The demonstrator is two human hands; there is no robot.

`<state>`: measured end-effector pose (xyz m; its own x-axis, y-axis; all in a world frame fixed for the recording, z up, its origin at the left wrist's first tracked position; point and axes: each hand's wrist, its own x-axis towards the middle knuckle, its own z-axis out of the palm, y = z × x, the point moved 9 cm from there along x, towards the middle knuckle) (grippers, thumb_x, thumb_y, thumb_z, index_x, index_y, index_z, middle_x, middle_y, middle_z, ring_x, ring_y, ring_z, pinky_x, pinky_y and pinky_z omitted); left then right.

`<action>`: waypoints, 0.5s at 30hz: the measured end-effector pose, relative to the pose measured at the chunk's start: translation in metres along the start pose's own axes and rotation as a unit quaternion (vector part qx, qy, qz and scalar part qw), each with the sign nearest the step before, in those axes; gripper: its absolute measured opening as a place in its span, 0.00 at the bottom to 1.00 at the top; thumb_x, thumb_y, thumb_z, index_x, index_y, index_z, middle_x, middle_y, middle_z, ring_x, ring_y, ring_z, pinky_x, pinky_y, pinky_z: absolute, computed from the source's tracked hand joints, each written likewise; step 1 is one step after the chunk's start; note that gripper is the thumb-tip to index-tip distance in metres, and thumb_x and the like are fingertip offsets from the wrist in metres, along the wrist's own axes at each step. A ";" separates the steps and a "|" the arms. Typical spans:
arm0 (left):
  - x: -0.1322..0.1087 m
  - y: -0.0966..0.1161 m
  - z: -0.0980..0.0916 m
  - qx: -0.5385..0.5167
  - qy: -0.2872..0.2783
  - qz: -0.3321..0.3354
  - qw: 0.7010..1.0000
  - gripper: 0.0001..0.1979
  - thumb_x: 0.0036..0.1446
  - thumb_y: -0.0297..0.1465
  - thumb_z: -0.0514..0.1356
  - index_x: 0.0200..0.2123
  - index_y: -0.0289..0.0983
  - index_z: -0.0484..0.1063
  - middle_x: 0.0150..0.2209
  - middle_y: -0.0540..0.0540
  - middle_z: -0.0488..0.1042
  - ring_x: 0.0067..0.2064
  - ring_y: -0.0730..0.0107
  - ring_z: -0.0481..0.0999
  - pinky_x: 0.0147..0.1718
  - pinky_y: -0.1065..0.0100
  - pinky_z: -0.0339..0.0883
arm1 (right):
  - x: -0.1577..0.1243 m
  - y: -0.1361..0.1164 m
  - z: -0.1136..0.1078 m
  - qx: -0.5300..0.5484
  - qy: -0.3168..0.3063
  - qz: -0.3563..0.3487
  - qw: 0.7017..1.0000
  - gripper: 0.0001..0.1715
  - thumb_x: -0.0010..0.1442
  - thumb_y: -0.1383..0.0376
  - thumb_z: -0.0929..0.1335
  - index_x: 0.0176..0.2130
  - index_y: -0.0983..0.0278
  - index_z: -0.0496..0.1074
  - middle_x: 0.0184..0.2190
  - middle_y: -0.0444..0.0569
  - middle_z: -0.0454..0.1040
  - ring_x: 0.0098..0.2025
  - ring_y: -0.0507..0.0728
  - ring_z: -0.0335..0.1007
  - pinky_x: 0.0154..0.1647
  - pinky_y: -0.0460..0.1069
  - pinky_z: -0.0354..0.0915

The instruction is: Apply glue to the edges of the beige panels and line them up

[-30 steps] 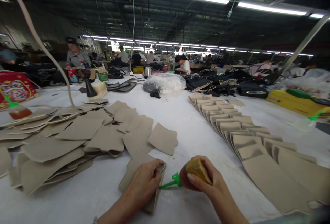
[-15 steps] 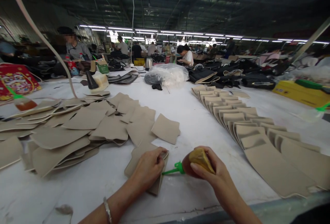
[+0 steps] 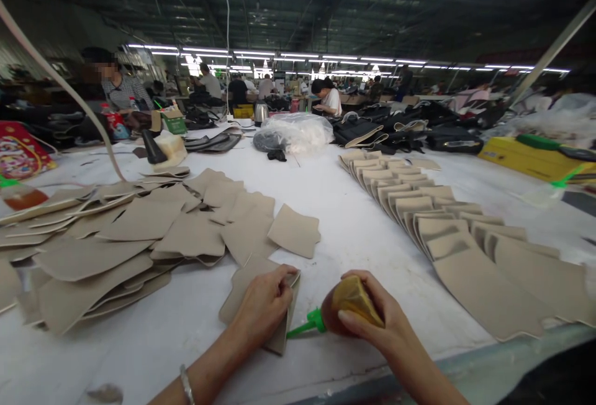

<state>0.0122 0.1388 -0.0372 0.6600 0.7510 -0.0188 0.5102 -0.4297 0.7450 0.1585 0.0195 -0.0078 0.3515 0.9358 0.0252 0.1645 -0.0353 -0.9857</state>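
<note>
White table (image 3: 347, 225) shows mid-frame between a panel pile (image 3: 144, 215) and a panel row (image 3: 412, 206), its near edge (image 3: 484, 363) lower right; lower centre, my left hand (image 3: 265, 302) curls over one panel (image 3: 239, 284), grip hidden, my right hand (image 3: 384, 315) squeezes round a bottle (image 3: 336, 312), nozzle (image 3: 302, 329) at the panel's right side

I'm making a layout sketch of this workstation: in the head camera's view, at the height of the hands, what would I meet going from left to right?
Heap of beige pieces, left hand, green nozzle, bottle, right hand, overlapping row of beige pieces.
</note>
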 end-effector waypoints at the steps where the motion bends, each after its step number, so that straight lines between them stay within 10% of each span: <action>1: 0.000 0.000 0.000 -0.001 0.000 0.002 1.000 0.20 0.53 0.25 0.50 0.47 0.39 0.71 0.28 0.50 0.74 0.30 0.69 0.71 0.30 0.72 0.58 | 0.000 0.000 0.002 0.004 -0.012 -0.002 1.000 0.23 0.50 0.56 0.72 0.43 0.60 0.64 0.31 0.42 0.69 0.34 0.58 0.66 0.35 0.50 0.62; 15: 0.000 0.004 -0.002 0.004 -0.007 0.006 1.000 0.21 0.54 0.25 0.50 0.49 0.38 0.72 0.30 0.49 0.76 0.31 0.68 0.71 0.34 0.71 0.60 | 0.001 0.008 -0.004 -0.029 -0.024 -0.029 0.999 0.27 0.50 0.56 0.72 0.47 0.58 0.62 0.34 0.42 0.69 0.35 0.58 0.67 0.36 0.49 0.63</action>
<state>0.0135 0.1377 -0.0330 0.6736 0.7389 -0.0185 0.5067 -0.4434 0.7394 0.1634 0.0185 -0.0152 0.2961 0.9524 0.0722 0.2361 0.0003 -0.9717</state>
